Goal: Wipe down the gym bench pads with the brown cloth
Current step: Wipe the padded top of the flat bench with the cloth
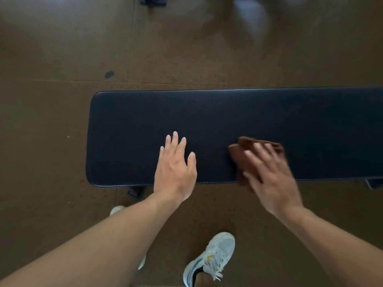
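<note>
A long black gym bench pad [228, 114] runs across the view, its rounded left end at mid-left and its right end cut off by the frame. My left hand [176, 168] lies flat on the pad near its front edge, fingers spread, holding nothing. My right hand [271, 177] presses a folded brown cloth [240, 156] onto the pad near the front edge, fingers spread over it. The cloth is slightly blurred and partly hidden under that hand.
Brown rubber gym floor [62, 48] surrounds the bench. Black bench feet show under the front edge at left [135, 190] and far right [373, 183]. My white sneakers [211, 259] stand close to the bench. A dark frame part [153, 0] lies at the top.
</note>
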Tool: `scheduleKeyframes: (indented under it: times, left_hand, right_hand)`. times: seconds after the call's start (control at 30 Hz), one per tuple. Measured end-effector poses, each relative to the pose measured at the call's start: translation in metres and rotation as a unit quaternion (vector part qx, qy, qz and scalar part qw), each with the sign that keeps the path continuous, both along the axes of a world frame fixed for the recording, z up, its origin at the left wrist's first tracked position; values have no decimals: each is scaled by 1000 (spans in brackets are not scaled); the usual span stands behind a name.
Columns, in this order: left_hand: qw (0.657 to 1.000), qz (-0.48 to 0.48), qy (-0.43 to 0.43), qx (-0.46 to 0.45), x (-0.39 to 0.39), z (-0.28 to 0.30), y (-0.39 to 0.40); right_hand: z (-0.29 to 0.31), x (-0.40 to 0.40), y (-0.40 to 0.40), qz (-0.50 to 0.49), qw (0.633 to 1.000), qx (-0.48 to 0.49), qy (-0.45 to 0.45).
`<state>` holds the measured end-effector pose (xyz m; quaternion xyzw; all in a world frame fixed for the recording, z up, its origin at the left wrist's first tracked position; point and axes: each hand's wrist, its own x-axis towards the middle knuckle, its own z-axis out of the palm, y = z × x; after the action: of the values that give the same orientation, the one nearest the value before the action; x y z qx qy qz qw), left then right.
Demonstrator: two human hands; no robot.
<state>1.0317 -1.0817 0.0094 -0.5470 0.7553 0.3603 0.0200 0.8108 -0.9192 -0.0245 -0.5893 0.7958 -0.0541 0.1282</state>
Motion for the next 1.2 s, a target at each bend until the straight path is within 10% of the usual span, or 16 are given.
scheduleKeyframes:
  times: [0.17,0.37,0.63,0.73,0.83,1.0,1.2]
  left_hand:
    - [999,-33,12,-25,10,-7,4]
    - [995,-1,91,-37,68,-4,-15]
    - [980,161,87,-73,176,-5,-83]
    - [968,224,89,-67,187,3,-104]
    - [977,189,67,-69,189,4,-122]
    - [989,133,57,-34,172,1,-126]
    - [987,133,89,0,181,1,-110]
  right_hand:
    - [12,-58,7,-378,925,-8,-21]
    - [6,-4,-67,-529,847,-41,-23]
    - [6,268,-200,-41,991,-62,-110]
    - [7,315,-229,224,968,12,-111]
    - [-2,276,-239,263,960,-38,-91]
    - [-2,106,-196,-164,986,-39,-9]
    - [24,31,-173,-588,808,32,-23]
